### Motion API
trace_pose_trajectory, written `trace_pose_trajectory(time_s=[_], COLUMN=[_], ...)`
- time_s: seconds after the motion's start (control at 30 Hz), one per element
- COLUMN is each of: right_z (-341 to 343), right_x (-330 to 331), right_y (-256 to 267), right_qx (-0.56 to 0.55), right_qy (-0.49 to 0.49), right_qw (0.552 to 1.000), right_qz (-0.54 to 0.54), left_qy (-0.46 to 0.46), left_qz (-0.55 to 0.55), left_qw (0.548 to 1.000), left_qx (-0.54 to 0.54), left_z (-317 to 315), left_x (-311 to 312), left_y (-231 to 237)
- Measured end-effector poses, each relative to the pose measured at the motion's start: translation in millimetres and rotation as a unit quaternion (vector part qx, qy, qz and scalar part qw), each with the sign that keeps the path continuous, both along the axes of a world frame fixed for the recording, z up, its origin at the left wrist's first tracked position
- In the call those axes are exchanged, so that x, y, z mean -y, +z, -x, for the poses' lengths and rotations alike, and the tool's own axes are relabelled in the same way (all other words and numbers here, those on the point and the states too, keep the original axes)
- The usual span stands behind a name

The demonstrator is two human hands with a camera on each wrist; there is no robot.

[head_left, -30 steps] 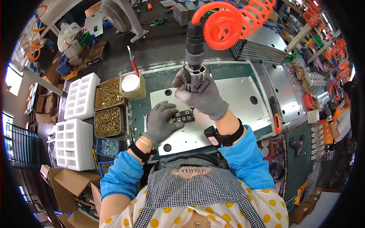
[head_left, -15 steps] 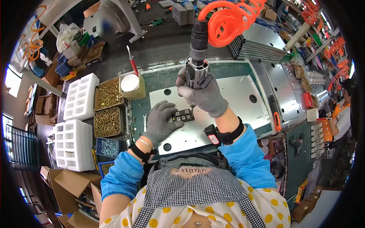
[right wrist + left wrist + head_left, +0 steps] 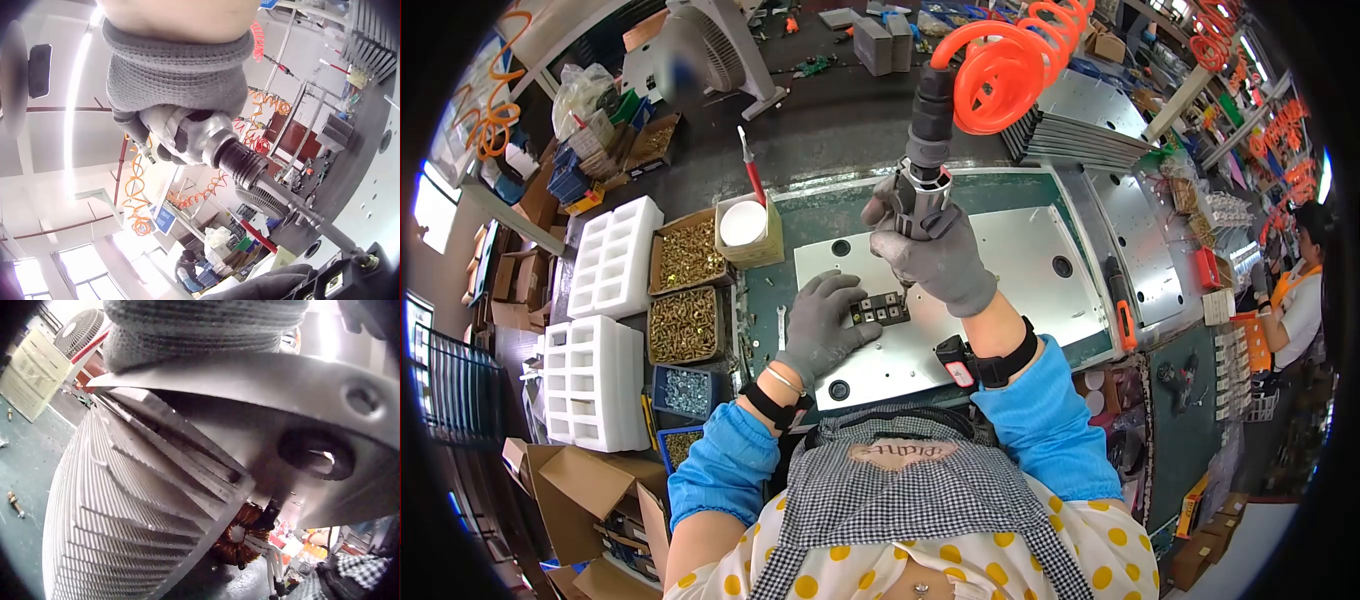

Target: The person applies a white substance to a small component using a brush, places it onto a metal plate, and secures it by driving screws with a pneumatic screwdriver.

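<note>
In the head view my gloved right hand (image 3: 940, 262) grips an air screwdriver (image 3: 927, 185) fed by an orange coiled hose (image 3: 1000, 85). Its long bit meets a brass-coloured screw (image 3: 370, 261) at the end of a black terminal block (image 3: 880, 309) with several square metal contacts. My left hand (image 3: 818, 320), also gloved, holds the block's left end between thumb and fingers. Beneath the block lies a silver metal plate (image 3: 1000, 260). The left wrist view shows a finned heat sink (image 3: 144, 506) and a copper coil (image 3: 240, 537) under that plate; the left fingers are hidden there.
Left of the plate stand bins of brass screws (image 3: 685, 325), a blue bin (image 3: 685, 388) and white foam trays (image 3: 595, 385). A wrench (image 3: 781, 325) lies beside the left hand. An orange-handled tool (image 3: 1122, 305) lies at the right. A person (image 3: 1295, 310) works at the far right.
The top of the screwdriver has swung slightly right, and the right hand moved a little with it. My left hand and the terminal block stay in nearly the same place.
</note>
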State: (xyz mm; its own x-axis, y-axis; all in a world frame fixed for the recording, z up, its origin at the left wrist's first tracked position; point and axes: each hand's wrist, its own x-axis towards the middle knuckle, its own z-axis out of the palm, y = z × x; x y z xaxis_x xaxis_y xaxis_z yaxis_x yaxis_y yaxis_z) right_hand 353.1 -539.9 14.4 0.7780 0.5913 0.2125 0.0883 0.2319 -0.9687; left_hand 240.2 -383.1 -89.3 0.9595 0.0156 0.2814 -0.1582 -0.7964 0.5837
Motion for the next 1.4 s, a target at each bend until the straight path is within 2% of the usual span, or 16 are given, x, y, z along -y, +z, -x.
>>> trace_pose_trajectory(time_s=[0.1,0.2,0.23,0.3,0.43,0.53,0.63,0.77,0.83,0.87,0.97,1.07,1.13,1.23,1.33,1.4], right_z=[1,-1,-1,-2,5,2,1,5,8,4,2,-10,0,2,0,1], right_x=[-1,-1,0,1,5,4,5,2,-3,-2,0,-3,0,-1,-5,-5], right_y=[2,-2,-4,-5,4,-5,-4,1,-1,-3,-15,-26,-12,-15,-21,-13], right_qx=[-0.012,0.034,0.048,0.076,-0.002,0.047,0.032,0.027,0.034,0.041,0.163,0.435,0.389,0.398,0.53,0.48], right_qy=[-0.011,-0.022,-0.028,-0.037,-0.016,-0.05,-0.042,-0.02,-0.034,-0.016,-0.068,-0.146,-0.128,-0.144,-0.191,-0.17], right_qw=[1.0,0.999,0.998,0.995,1.0,0.998,0.998,0.999,0.998,0.999,0.984,0.884,0.91,0.904,0.814,0.858], right_qz=[-0.004,0.002,0.019,0.051,0.023,0.012,0.022,0.007,-0.031,0.005,-0.003,0.087,0.056,0.064,0.142,0.072], left_qy=[-0.019,0.005,0.01,0.021,0.025,0.023,0.005,-0.001,-0.031,-0.03,-0.071,-0.085,-0.098,-0.116,-0.127,-0.128], left_qz=[-0.028,0.261,0.281,0.326,0.244,0.24,0.244,0.003,-0.152,-0.177,-0.329,-0.359,-0.355,-0.39,-0.392,-0.366], left_qw=[0.999,0.963,0.955,0.945,0.969,0.97,0.97,0.979,0.936,0.924,0.849,0.839,0.825,0.808,0.803,0.81], left_qx=[-0.005,-0.069,-0.095,-0.03,0.013,0.003,0.013,0.205,0.315,0.338,0.408,0.4,0.428,0.426,0.432,0.439], left_z=[1,2,4,6,8,7,6,8,7,6,-4,-23,-35,-40,-39,-39], left_x=[-5,-26,-31,-37,-43,-37,-29,-12,-3,7,31,39,42,38,38,36], left_y=[5,-8,15,36,77,85,83,123,156,167,198,201,194,196,202,201])
